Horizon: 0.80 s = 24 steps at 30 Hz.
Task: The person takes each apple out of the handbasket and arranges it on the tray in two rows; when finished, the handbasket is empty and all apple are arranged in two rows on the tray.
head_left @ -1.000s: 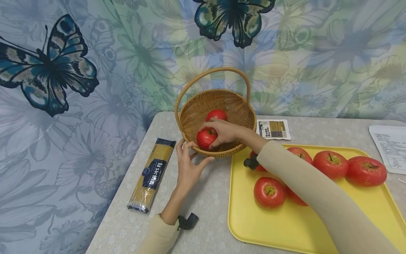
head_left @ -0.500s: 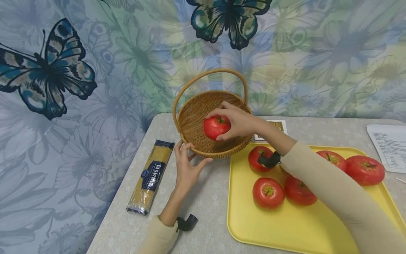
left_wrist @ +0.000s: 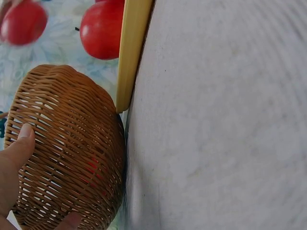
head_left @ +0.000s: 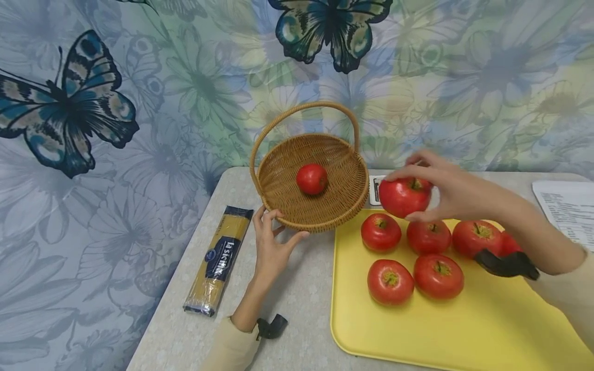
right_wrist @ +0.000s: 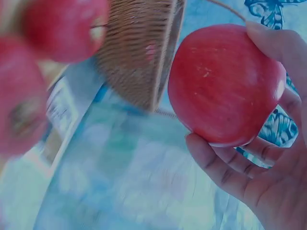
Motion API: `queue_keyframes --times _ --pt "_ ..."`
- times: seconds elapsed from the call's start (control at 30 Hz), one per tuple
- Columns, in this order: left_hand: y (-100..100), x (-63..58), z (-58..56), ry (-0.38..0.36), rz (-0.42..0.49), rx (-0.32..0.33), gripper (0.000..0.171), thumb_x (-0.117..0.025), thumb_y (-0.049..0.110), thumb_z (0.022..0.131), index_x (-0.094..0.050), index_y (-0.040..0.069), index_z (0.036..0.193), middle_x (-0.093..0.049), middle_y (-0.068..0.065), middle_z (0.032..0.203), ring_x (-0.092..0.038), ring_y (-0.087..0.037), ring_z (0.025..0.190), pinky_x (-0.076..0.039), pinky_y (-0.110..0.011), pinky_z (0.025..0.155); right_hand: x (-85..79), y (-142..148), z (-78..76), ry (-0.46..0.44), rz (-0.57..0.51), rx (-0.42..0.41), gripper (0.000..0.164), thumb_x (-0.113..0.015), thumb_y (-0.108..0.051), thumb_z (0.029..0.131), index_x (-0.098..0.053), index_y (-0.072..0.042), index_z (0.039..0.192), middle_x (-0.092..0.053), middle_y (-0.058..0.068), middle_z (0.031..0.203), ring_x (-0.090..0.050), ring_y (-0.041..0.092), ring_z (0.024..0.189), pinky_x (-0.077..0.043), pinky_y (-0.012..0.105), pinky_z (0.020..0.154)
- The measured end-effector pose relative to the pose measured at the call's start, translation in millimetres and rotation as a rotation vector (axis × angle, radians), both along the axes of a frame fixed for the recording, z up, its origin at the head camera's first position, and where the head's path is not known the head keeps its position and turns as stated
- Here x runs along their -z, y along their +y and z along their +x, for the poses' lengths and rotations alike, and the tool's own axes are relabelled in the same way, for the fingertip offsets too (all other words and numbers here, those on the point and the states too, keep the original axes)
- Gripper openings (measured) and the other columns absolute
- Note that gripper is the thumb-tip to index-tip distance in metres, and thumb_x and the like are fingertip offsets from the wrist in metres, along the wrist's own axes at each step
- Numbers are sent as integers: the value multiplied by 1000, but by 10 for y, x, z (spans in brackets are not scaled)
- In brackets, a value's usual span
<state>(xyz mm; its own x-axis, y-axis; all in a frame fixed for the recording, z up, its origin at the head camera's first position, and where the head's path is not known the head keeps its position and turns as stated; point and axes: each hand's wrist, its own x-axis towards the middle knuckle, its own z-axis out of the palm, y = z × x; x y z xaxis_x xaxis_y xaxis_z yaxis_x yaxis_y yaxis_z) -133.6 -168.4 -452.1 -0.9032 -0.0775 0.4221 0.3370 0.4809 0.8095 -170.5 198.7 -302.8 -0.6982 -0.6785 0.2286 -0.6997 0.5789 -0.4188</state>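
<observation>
A red apple (head_left: pixel 402 198) is in my right hand (head_left: pixel 447 188), held above the back left part of the yellow tray (head_left: pixel 394 337). In the right wrist view, thumb and fingers curl round the apple (right_wrist: pixel 223 84). My left hand (head_left: pixel 274 250) grips the front left rim of the wicker basket (head_left: pixel 343 198), its thumb along the outside. The basket leans so that its inside faces me, and one red apple (head_left: pixel 312 179) lies in it. In the left wrist view the left thumb (left_wrist: pixel 21 143) presses the basket's woven wall (left_wrist: pixel 72 124).
Several red apples (head_left: pixel 390 282) sit on the tray's left and back parts. A spaghetti pack (head_left: pixel 220 260) lies left of the basket. A small white packet (head_left: pixel 375 190) is partly hidden behind the held apple. A printed sheet (head_left: pixel 566 206) lies at the back right.
My right hand has lifted an apple out of the basket and carried it right, over the tray. Of two apples, one stays in the basket. The left hand keeps its grip on the rim.
</observation>
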Motion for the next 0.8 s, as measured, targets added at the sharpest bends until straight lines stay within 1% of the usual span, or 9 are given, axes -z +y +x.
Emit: queue_keyframes --times 0.1,0.2,0.3,0.37,0.47,0.57,0.63,0.7,0.8 --pt "24 10 -14 15 6 8 68 -86 29 72 -44 4 119 -25 -24 147 -38 -36 136 -56 -42 94 120 346 209 38 52 44 77 -94 -21 62 -59 -33 130 -45 -5 115 -45 4 89 -51 21 65" --pt "36 14 -16 21 15 4 68 -87 27 71 -45 3 119 -25 -23 147 -39 -37 135 -56 -44 93 318 645 390 91 100 69 80 -96 -24 57 -59 -33 128 -45 -4 114 -44 6 89 -50 21 62" --pt "51 11 -12 21 26 -5 68 -88 21 70 -45 1 119 -25 -25 146 -38 -39 135 -56 -48 93 504 878 573 104 132 103 82 -98 -24 52 -60 -31 125 -46 -1 114 -43 11 95 -50 20 60" --pt "62 -18 5 16 26 -10 68 -88 16 70 -45 -2 118 -25 -28 146 -37 -41 135 -55 -51 93 608 987 693 103 160 129 84 -98 -24 50 -60 -32 124 -47 -1 113 -43 12 94 -48 19 58" --pt "106 -117 58 6 23 -10 66 -87 12 71 -44 -5 117 -24 -32 145 -36 -41 135 -54 -54 94 731 1116 844 108 189 158 85 -98 -25 48 -60 -33 124 -49 -3 110 -43 8 92 -47 18 57" --pt "158 -232 114 -2 24 -9 63 -86 10 73 -44 -6 116 -25 -32 144 -37 -41 135 -53 -55 94 841 1208 941 104 209 177 85 -98 -28 48 -60 -36 124 -47 -7 107 -40 1 92 -47 18 59" --pt "174 -283 136 -1 28 -8 61 -86 9 73 -44 -6 115 -26 -31 143 -38 -40 134 -53 -55 94 910 1245 968 105 205 177 85 -98 -30 47 -60 -36 123 -47 -8 108 -38 -2 94 -49 19 60" --pt "173 -307 148 2 32 -8 60 -86 9 73 -44 -5 114 -26 -31 143 -38 -41 133 -53 -56 94 977 1265 979 90 206 171 84 -98 -31 47 -61 -36 122 -47 -8 108 -37 -2 95 -50 19 61" --pt "169 -299 141 12 35 2 60 -86 8 73 -43 -5 114 -25 -33 143 -37 -44 134 -53 -58 94 1076 1274 1007 51 211 182 82 -97 -32 48 -61 -35 121 -47 -7 108 -38 0 95 -51 19 62"
